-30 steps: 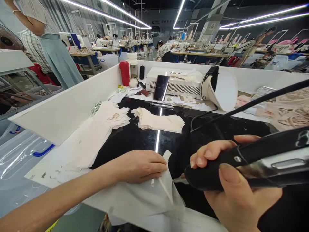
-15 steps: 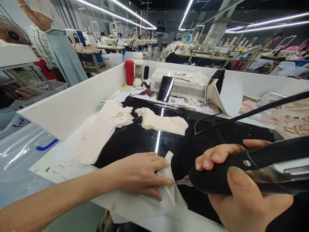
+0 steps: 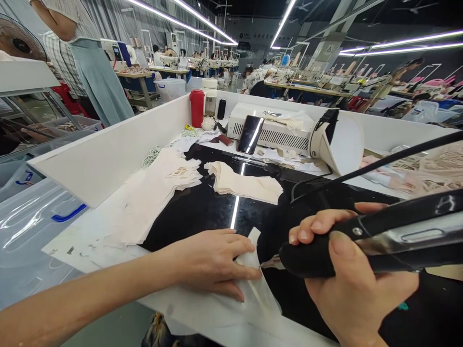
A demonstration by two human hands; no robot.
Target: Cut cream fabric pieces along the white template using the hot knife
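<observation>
My left hand lies flat, fingers spread, on a thin pale fabric piece at the front edge of the black glossy board. In my right hand is a black corded cutter with a metal strip along its handle. My fingers wrap its front end, and my thumb lies along the near side. The cutter's pointed metal blade meets the fabric's right edge, close beside my left index fingertip. The fabric's narrow upper end sticks out past my left fingers.
A stack of pale fabric pieces lies on the board, with a larger pile to its left. Behind stand a phone, a white vented box, a red bottle and a white cone-shaped shade. A black cable crosses the right side.
My right hand has shifted slightly left and up with the cutter, its blade tip moving a little farther along the fabric edge. My left hand stays nearly still.
</observation>
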